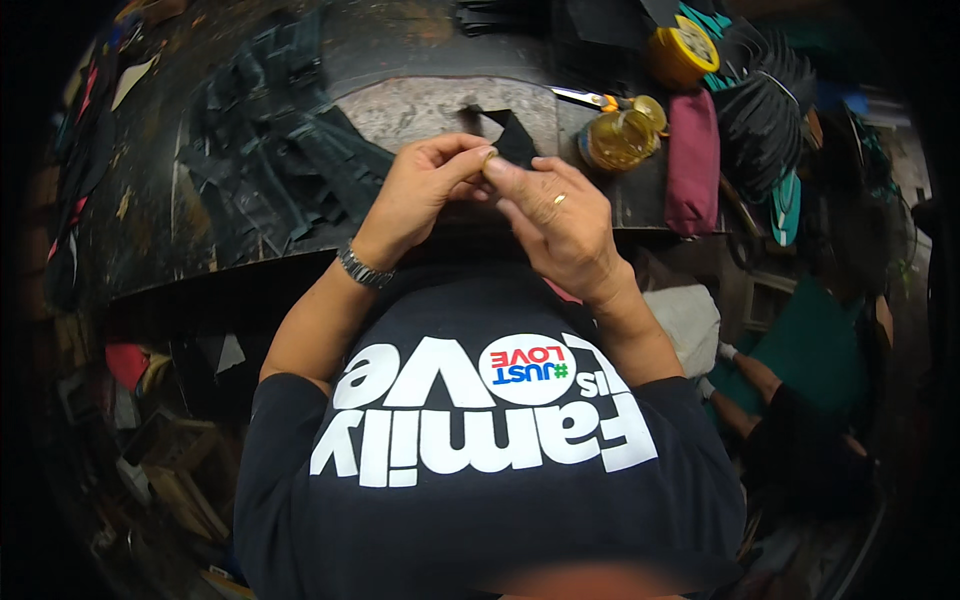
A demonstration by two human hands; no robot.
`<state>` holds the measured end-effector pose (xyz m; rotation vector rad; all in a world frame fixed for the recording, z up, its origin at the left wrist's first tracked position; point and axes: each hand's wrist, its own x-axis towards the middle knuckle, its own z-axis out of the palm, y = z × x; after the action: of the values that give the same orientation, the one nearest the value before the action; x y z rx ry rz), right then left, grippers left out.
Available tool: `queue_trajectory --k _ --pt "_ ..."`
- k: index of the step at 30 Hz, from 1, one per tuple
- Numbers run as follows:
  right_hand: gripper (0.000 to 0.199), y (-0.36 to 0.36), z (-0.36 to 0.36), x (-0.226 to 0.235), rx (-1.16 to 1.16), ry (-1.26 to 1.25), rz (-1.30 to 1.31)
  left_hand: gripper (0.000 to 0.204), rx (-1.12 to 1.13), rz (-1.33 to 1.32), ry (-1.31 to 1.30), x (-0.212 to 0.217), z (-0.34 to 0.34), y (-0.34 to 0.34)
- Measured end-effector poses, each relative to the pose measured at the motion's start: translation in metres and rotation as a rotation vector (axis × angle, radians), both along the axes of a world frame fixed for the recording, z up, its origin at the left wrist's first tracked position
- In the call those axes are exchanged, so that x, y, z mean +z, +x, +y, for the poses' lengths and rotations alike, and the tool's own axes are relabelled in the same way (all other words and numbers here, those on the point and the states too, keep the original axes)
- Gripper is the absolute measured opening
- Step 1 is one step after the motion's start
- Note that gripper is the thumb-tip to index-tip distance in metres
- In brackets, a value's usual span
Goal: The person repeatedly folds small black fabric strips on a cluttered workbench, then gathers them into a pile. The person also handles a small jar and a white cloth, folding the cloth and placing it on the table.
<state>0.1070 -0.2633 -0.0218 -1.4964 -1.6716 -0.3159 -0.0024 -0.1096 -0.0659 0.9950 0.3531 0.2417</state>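
My left hand (428, 188) and my right hand (562, 218) meet over the near edge of the dark worktable. Both are closed, their thumbs and fingertips pinching a small tan, rounded piece (489, 160) between them. The fingers cover most of it, so its exact kind does not show. Just beyond my fingertips, a folded black strip (513, 137) rests on a worn pale board (400, 112). To the left of my left hand lies a loose pile of dark strips (290, 150). A glass jar of amber liquid (617, 140) stands beyond my right hand.
Scissors with orange handles (590, 99) lie behind the jar. At the right are a maroon pouch (693, 165), a yellow round container (682, 52) and a bundle of black strips (762, 110). A person's bare legs (752, 380) show at lower right.
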Motion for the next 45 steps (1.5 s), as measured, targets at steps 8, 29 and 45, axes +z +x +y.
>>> queue_trajectory --k 8,29,45 --pt "0.029 0.051 -0.056 0.027 -0.365 -0.044 0.276 0.022 0.239 -0.159 0.497 -0.004 -0.010 -0.001" --pt "0.052 0.092 -0.060 0.008 -0.601 -0.088 0.208 0.022 0.106 -0.057 0.009 -0.009 -0.021 -0.004" --pt "0.030 0.082 -0.059 0.022 -0.712 -0.009 0.017 0.024 0.162 -0.091 -0.007 -0.005 -0.026 -0.005"
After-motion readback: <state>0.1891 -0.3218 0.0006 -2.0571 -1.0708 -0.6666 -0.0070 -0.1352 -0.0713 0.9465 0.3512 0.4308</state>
